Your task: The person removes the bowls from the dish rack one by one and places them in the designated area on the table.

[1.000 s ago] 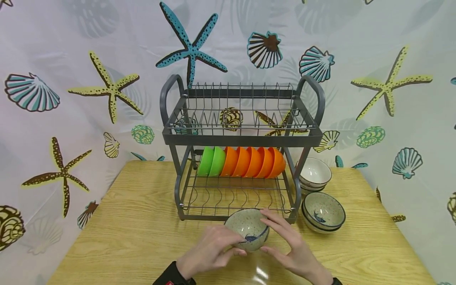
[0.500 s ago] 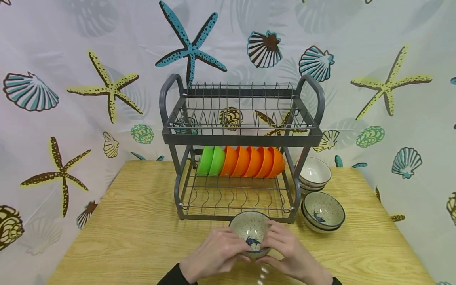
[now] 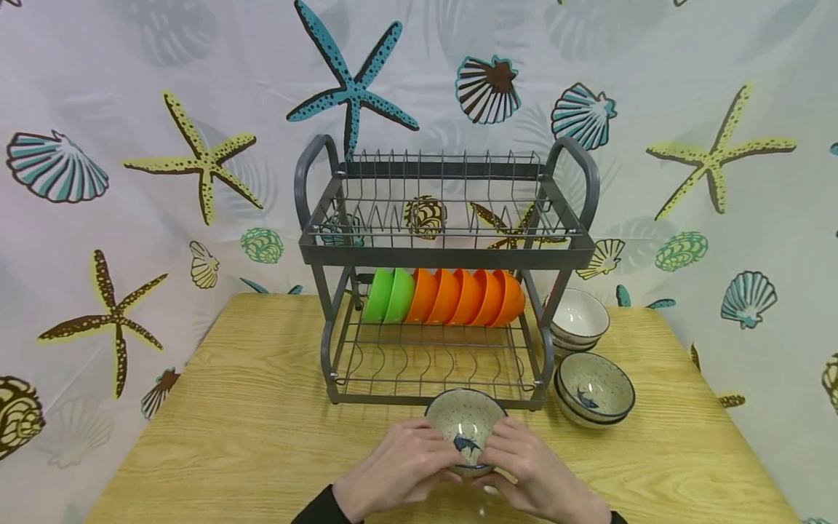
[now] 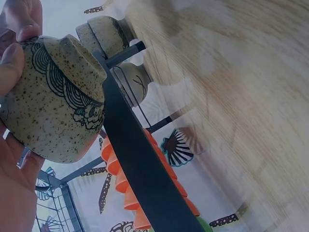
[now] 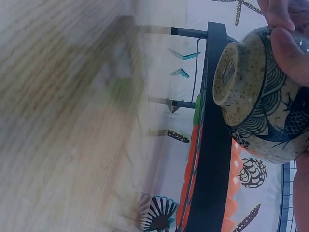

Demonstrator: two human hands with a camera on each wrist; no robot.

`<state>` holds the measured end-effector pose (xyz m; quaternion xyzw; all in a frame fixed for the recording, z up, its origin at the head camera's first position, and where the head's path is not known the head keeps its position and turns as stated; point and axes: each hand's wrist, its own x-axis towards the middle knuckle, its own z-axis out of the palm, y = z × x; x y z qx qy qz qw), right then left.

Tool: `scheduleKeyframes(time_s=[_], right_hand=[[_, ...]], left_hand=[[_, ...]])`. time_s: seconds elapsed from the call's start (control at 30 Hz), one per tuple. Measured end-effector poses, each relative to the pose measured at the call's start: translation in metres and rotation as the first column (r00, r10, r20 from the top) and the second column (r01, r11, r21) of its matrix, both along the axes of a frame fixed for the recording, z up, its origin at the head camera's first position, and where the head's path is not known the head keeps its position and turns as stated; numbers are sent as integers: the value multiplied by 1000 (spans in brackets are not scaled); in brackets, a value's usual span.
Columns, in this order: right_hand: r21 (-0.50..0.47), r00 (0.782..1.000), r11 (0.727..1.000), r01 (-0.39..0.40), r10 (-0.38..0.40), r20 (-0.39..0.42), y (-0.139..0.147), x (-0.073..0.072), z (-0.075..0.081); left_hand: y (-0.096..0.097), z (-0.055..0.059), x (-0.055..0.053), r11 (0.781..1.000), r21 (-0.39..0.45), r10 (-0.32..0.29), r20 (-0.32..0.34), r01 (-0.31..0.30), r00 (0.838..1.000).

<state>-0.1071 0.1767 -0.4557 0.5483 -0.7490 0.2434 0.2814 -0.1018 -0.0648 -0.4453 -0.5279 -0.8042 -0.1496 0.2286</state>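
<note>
While the bowl (image 3: 465, 422) is held in the air above the table (image 3: 216, 400), the left hand (image 3: 412, 466) and the right hand (image 3: 533, 469) are both clamped on its near rim, with the fingers bent over the edge and the thumbs set on the outer wall. The bowl is found between the two hands, and its foot is turned down. For a good hold, it is judged that equal pressure should be given from both sides, because all support is placed at the near rim and the far side could easily drop. A firm but gentle pinch seems to be called for, as such a glazed wall may be slippery. Care should also be taken that the far rim is not knocked against the rack (image 3: 448, 257), which is placed just beyond the hands.

By count, one bowl is held and one rack is seen. On its lower level, farther from the hands, two green bowls (image 3: 377, 297) and five orange bowls (image 3: 463, 298) are lined up. Beyond the right hand, on its outer side, two speckled bowls (image 3: 597, 382) are stacked; behind them, at least two white bowls (image 3: 579, 316) are stacked, but their exact number cannot be told.
</note>
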Motion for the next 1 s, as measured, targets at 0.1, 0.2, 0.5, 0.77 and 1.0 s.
scheduleKeyframes(time_s=[0.1,0.2,0.5,0.77,1.0], right_hand=[[1,1000,1000,7,-7,10,3,2,-2],[-7,1000,1000,13,-13,9,6,3,-6],[-118,995,991,69,-78,-66,25,4,-7],[-226,974,962,150,-183,-131,45,4,2],[-275,953,929,248,-285,-104,66,4,10]], left_hand=[[2,-1,0,1000,10,-3,37,3,999],[3,-3,0,999,53,-12,94,7,996],[-5,-8,-2,970,202,104,158,-135,982],[-7,-13,-3,952,222,174,176,-212,969],[-8,-14,-1,947,213,180,262,-239,948]])
